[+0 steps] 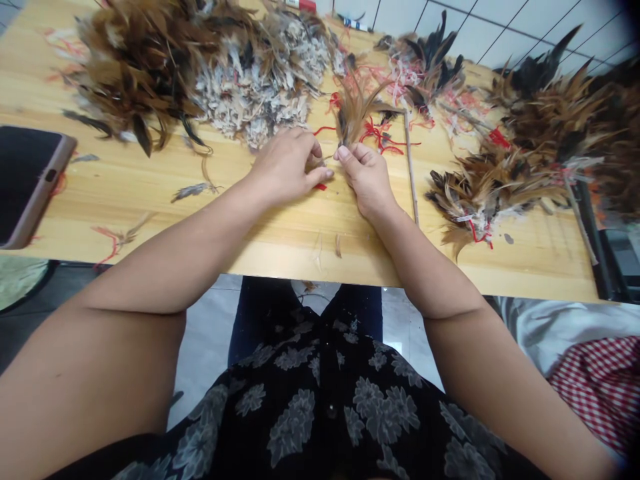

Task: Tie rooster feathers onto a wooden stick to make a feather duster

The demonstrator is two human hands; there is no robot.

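Note:
My right hand (369, 179) pinches the base of a small bunch of brown feathers (356, 110), whose tips fan upward and away from me. Close beside it, my left hand (287, 163) has its fingers curled toward the thumb. A thin strand or quill shows between the two hands, too small to make out. Behind the left hand lies a large heap of feathers (250, 83), brown at the left with pale, fluffy ends facing me. Red strings (383, 137) lie just beyond the right hand.
A thin stick (411, 167) lies right of my right hand. Further right are feather bundles (480, 180) and a dark-edged object (590, 233). A phone (30, 187) rests at the table's left. Dark feathers with pink strings (400, 70) lie near the tiled wall (480, 30).

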